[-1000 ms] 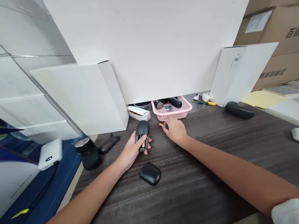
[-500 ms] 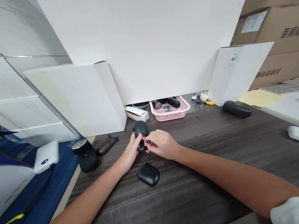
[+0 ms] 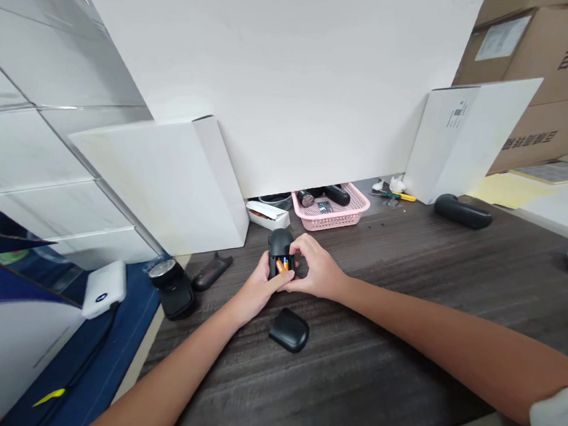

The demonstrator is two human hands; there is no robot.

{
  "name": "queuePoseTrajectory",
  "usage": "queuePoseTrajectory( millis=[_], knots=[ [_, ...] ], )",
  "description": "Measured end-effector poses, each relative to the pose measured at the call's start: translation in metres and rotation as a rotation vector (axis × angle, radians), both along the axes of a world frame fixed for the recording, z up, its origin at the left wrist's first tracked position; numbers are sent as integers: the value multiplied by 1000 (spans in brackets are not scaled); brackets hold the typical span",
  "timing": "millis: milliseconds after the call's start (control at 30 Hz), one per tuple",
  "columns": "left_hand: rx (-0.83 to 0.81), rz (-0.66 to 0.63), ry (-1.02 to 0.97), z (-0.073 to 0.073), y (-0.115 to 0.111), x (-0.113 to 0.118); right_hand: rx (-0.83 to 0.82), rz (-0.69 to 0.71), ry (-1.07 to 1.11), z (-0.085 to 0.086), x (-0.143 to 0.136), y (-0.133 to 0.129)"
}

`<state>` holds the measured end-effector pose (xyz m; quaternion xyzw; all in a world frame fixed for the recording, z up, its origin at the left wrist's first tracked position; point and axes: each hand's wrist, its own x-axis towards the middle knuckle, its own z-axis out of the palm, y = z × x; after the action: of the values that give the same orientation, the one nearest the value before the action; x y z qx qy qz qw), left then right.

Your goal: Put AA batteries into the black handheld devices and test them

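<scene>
A black mouse-shaped device (image 3: 279,239) is held just above the dark table, its battery compartment facing up. Two orange-and-blue batteries (image 3: 282,265) show inside it. My left hand (image 3: 260,287) is closed round the device's left and lower side, with the thumb laid across the lower end of the compartment. My right hand (image 3: 317,271) is curled against the right side, forefinger near the upper edge and thumb low by the batteries; whether it holds anything else is hidden. Nearer to me, a loose black curved cover (image 3: 290,330) lies on the table.
Behind the hands stand a small white box (image 3: 267,214) and a pink basket (image 3: 332,222) holding black items. Left are a black device with a round silver top (image 3: 170,287) and a flat black piece (image 3: 212,271). A black rounded object (image 3: 462,212) lies right; white panels (image 3: 171,184) rise behind.
My right fingers have moved from inside the compartment to the device's right side, uncovering the batteries. My left thumb has come across the lower end. The camera has turned slightly left.
</scene>
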<state>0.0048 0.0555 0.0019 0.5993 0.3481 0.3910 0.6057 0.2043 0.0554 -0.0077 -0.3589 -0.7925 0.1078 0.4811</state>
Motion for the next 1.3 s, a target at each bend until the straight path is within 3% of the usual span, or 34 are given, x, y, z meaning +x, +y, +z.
queuePoseTrajectory(
  millis=[233, 467, 633, 733, 900, 1033, 1133, 1300],
  knots=[
    [-150, 5, -99, 4, 4, 0, 13, -16, -11, -1, 0, 3],
    [-133, 55, -118, 9, 0, 0, 2, -30, 18, 4, 2, 0],
    [-194, 172, -217, 13, 1, 3, -34, 339, -325, 17, -1, -27],
    [-200, 137, -232, 16, 1, 3, -71, 403, -464, 11, -10, -36],
    [-232, 107, -185, 17, 0, 1, -35, 329, -363, -3, -16, -26],
    [-239, 111, -160, 12, 2, 1, 9, 195, -179, -2, -10, -16],
    [-152, 130, -186, 6, 2, 2, 54, 68, -66, -1, -6, -11],
    [-32, -39, -101, 4, 1, 1, 13, -22, 11, -4, -4, -3]
  ],
)
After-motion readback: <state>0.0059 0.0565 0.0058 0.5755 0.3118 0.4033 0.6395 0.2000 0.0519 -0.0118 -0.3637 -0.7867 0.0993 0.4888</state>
